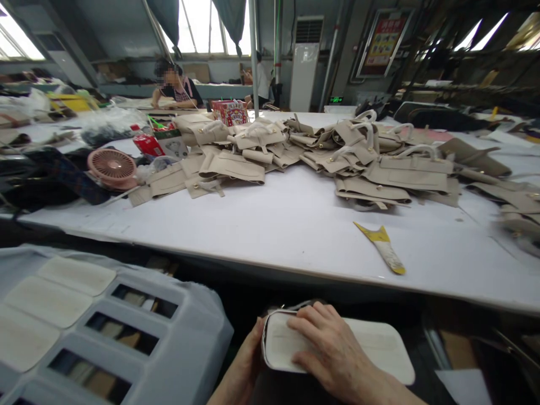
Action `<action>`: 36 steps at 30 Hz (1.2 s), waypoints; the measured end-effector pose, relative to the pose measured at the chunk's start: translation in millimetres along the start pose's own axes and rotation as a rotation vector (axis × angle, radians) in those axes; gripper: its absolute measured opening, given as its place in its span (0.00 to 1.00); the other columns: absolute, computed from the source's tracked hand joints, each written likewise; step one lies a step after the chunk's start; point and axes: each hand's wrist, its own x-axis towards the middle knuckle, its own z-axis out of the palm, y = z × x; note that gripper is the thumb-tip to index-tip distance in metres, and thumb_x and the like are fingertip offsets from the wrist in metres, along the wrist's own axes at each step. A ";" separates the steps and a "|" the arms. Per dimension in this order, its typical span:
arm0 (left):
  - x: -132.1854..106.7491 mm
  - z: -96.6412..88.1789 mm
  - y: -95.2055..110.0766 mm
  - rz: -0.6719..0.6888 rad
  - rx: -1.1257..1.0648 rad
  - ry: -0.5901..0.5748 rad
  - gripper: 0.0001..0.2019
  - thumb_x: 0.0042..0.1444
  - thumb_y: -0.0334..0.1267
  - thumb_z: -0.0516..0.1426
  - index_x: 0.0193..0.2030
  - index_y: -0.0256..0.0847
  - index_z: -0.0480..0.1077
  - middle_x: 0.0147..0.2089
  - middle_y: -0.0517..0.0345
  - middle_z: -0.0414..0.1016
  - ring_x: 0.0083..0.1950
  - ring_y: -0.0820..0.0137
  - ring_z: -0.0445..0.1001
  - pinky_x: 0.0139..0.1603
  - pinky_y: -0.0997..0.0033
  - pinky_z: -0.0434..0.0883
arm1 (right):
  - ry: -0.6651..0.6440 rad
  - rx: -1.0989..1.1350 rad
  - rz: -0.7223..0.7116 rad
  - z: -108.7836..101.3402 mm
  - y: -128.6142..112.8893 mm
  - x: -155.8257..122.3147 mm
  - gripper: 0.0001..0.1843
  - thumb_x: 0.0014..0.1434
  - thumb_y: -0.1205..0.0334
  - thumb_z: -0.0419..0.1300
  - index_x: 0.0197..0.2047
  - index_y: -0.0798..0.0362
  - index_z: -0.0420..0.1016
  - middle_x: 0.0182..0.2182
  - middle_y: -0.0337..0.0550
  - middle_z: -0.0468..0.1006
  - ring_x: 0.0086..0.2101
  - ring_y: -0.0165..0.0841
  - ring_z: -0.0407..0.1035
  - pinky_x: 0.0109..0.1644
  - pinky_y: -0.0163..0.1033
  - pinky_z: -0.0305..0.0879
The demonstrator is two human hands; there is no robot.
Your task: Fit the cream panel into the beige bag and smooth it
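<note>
A long off-white board [382, 346] with rounded corners lies across my lap area, below the table edge. At its left end a dark rim with a thin pale edge runs around it; the piece beneath is mostly hidden. My left hand [248, 354] grips that left end from the side, thumb at the rim and the other fingers hidden behind. My right hand [327, 346] rests on top of the board with its fingers apart and slightly bent, touching the surface. Similar off-white boards [76, 275] lie in a row on a grey-blue slotted plastic crate [189, 315] at the left.
The white table [261, 225] runs across in front. Piles of beige bag pieces [405, 171] with handles cover its far side. A yellow-and-white scraper-shaped tool [383, 247] lies near the front edge. A pink fan [113, 167] stands left. A person [179, 93] works farther back.
</note>
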 end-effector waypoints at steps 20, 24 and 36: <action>14.2 -13.2 -8.2 0.142 0.205 0.126 0.34 0.57 0.63 0.58 0.58 0.36 0.69 0.58 0.41 0.71 0.63 0.48 0.66 0.64 0.52 0.64 | 0.111 -0.179 -0.107 17.6 -2.4 -5.6 0.21 0.66 0.59 0.57 0.62 0.42 0.64 0.57 0.39 0.71 0.54 0.41 0.60 0.57 0.48 0.47; 9.7 1.9 15.6 0.336 0.653 0.319 0.31 0.49 0.58 0.66 0.54 0.40 0.69 0.57 0.44 0.71 0.58 0.50 0.70 0.54 0.60 0.71 | 0.135 -0.148 -0.085 23.1 -4.0 -9.8 0.24 0.65 0.62 0.58 0.63 0.43 0.63 0.55 0.41 0.72 0.53 0.40 0.61 0.55 0.48 0.51; 18.6 53.7 61.1 0.647 1.356 0.199 0.12 0.60 0.36 0.57 0.24 0.40 0.70 0.30 0.58 0.70 0.33 0.70 0.70 0.35 0.71 0.63 | 0.083 -0.160 -0.093 32.5 0.7 -8.3 0.25 0.64 0.57 0.59 0.64 0.44 0.62 0.55 0.43 0.71 0.51 0.44 0.61 0.55 0.51 0.55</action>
